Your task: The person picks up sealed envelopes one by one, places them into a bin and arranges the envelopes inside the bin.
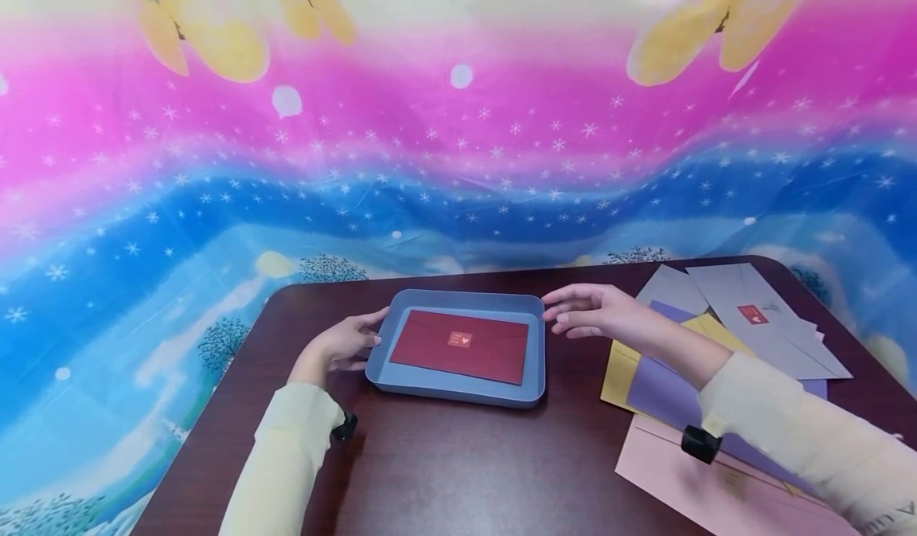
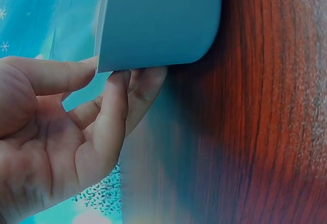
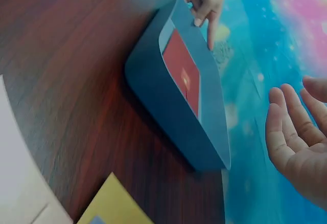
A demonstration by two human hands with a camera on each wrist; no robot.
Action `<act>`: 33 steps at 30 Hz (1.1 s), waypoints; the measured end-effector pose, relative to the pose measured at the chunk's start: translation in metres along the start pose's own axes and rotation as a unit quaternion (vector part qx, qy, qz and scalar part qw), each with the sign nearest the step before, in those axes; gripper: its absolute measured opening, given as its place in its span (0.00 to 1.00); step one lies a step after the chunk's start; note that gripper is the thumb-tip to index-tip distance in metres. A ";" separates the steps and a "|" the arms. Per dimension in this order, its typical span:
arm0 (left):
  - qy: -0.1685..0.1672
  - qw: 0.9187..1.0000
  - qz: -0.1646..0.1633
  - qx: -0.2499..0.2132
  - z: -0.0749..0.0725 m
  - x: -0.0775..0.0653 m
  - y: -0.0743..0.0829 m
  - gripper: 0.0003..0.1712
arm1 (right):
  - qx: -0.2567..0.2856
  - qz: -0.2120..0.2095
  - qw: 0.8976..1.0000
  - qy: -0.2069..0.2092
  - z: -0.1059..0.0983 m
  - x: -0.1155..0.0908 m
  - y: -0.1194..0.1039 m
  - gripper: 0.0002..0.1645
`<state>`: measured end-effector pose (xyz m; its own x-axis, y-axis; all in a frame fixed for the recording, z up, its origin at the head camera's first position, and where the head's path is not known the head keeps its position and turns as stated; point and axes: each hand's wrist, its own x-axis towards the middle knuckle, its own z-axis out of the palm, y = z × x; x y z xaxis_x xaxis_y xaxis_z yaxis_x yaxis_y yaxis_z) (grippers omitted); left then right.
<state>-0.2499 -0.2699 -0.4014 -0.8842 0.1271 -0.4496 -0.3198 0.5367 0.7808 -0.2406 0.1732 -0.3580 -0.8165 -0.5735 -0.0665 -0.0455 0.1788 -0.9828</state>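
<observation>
A blue-grey tray point(image 1: 458, 393) stands on the dark wooden table, with a dark red envelope point(image 1: 458, 369) lying flat inside it. The envelope bears a small red sticker with a white heart. At the tray's left end, my left hand point(image 1: 349, 340) holds the wall, thumb at the rim and curled fingertips against the outside point(image 2: 66, 116). My right hand point(image 1: 591, 311) hovers beside the far right corner, its fingers loosely bent and parted. In the right wrist view that hand point(image 3: 304, 137) holds nothing and appears apart from the tray.
To the right lie overlapping envelopes: grey ones point(image 1: 770, 313) at the back, yellow point(image 1: 619, 373) and purple point(image 1: 659, 393) in the middle, pink point(image 1: 666, 472) in front. My right forearm passes over them. Behind the table point(image 1: 444, 472) hangs a colourful printed cloth point(image 1: 458, 138).
</observation>
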 end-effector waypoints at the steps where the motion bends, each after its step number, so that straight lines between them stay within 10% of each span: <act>1: -0.001 1.000 0.000 0.001 0.000 0.000 0.000 0.39 | 0.005 -0.001 1.000 0.004 -0.003 -0.003 0.001 0.30; 23: 0.007 1.000 -0.007 0.001 0.001 -0.001 0.001 0.38 | 0.028 0.018 0.990 0.139 -0.119 -0.060 0.027 0.26; 33: 0.000 1.000 -0.003 0.012 0.000 0.000 0.005 0.39 | -0.063 0.059 0.978 0.190 -0.164 -0.093 0.037 0.19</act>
<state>-0.2513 -0.2673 -0.3973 -0.8825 0.1232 -0.4538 -0.3168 0.5574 0.7674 -0.2608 0.3640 -0.3601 -0.9743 -0.2085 -0.0858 0.0111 0.3358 -0.9419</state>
